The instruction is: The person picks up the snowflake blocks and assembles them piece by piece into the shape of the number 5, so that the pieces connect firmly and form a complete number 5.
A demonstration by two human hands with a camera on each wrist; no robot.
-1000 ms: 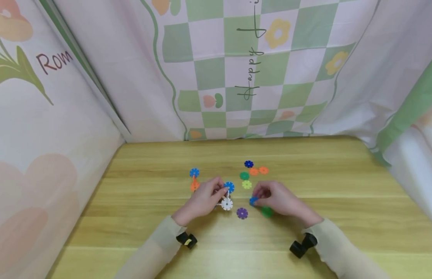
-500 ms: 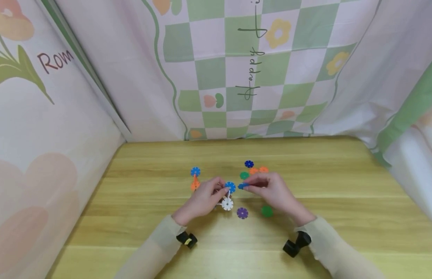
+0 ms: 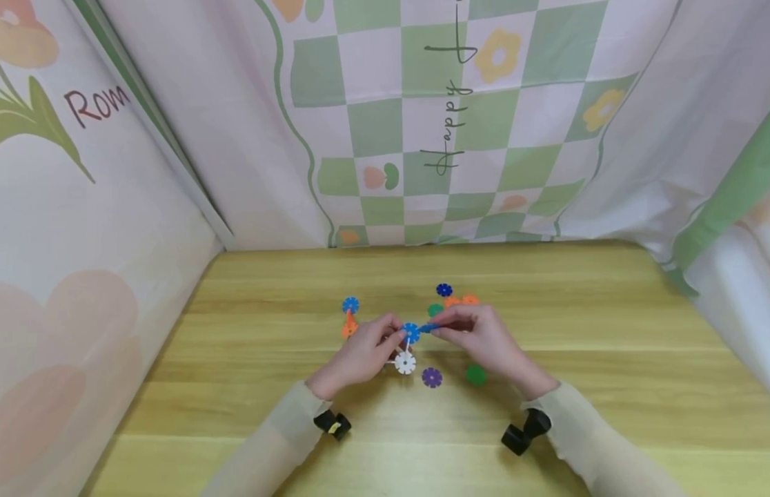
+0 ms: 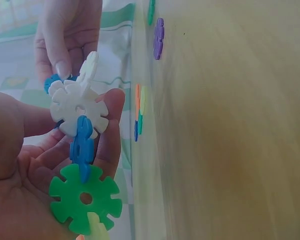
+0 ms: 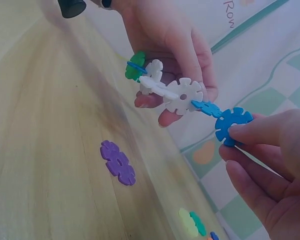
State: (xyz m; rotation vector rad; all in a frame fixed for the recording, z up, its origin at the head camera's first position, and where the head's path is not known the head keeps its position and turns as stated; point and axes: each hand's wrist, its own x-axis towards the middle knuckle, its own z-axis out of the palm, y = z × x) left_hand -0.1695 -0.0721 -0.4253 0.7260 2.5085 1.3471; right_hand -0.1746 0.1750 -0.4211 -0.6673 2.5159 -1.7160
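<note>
My left hand (image 3: 363, 351) holds a chain of notched plastic snowflake discs above the table. In the left wrist view, a green disc (image 4: 85, 197), a blue disc (image 4: 83, 147) and a white disc (image 4: 75, 110) are slotted together. A light blue disc (image 5: 206, 107) juts from the chain's white end. Thumb and fingers of my right hand (image 3: 484, 342) pinch another blue disc (image 5: 233, 126), whose edge meets that light blue one; how deep the slots engage cannot be told. Left of my left hand are an orange disc (image 3: 349, 329) and a blue disc (image 3: 350, 304), joined together.
On the wooden table (image 3: 267, 386) lie a purple disc (image 3: 431, 377) and a green disc (image 3: 475, 375). Farther back are a dark blue disc (image 3: 443, 290), orange discs (image 3: 470, 299) and another green disc (image 3: 435, 310). A patterned curtain (image 3: 422, 138) hangs behind the table.
My right hand has lifted a blue disc from near the green one and carried it left and away, up to the chain's blue end. My left hand has hardly moved.
</note>
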